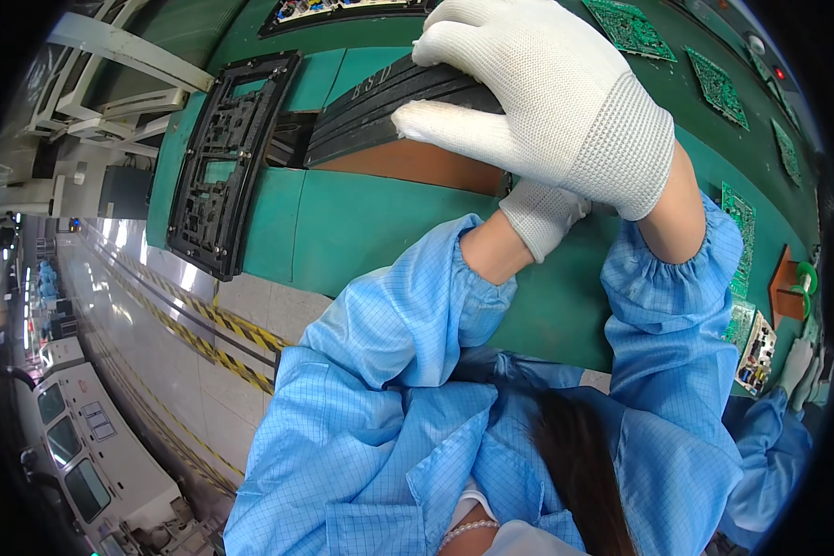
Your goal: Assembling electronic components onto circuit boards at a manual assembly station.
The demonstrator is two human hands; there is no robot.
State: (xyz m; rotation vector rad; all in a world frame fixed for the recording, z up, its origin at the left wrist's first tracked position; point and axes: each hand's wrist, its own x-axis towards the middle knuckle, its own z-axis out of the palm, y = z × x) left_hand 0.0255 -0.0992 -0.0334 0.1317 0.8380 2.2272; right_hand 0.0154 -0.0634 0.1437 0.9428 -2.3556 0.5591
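Note:
A black, ribbed slab [357,120] with white markings on its edge is tilted above the green bench. My right hand [547,93], in a white knitted glove, reaches over it from the right. Its thumb lies along the near side and the fingers bend over the top, gripping it. Lower down, my left hand [542,218], gloved too, sits beneath my right hand and wrist. Its fingers are hidden, so what they touch cannot be made out. Below the slab, a brown surface [417,165] shows beside a dark gap in the bench.
A black fixture frame [227,162] lies on the bench [361,222] at left. Several green circuit boards [630,28] line the right side. Another person's gloved hand [795,366] shows at far right. Yellow-black striped rails [222,343] and a pale machine [102,445] stand left.

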